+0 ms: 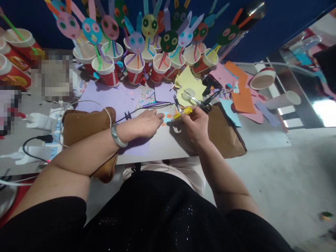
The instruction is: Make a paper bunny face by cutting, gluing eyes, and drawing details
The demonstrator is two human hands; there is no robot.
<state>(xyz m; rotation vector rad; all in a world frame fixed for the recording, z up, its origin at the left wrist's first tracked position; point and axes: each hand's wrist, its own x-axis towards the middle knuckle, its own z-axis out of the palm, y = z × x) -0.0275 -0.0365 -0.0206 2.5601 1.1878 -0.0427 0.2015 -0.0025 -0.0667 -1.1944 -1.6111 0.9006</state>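
My right hand (196,125) is closed round a yellow pen-shaped tube (185,112), its pale tip pointing left and down. Just under that tip lies a small light-blue paper face (167,119) with orange round pieces on it. My left hand (147,123) rests palm down on the table, fingers stretched out, with the fingertips at the left edge of the paper face and partly over it. Purple paper (136,146) lies beneath my left wrist. Scissors (195,99) with dark handles lie just beyond my right hand.
Red paper cups (134,70) holding paper rabbit heads on straws stand along the back. A brown pouch (225,131) lies right, a tan one (86,126) under my left forearm. White cables and chargers (40,120) sit left. Coloured paper scraps (244,99) cover the back right.
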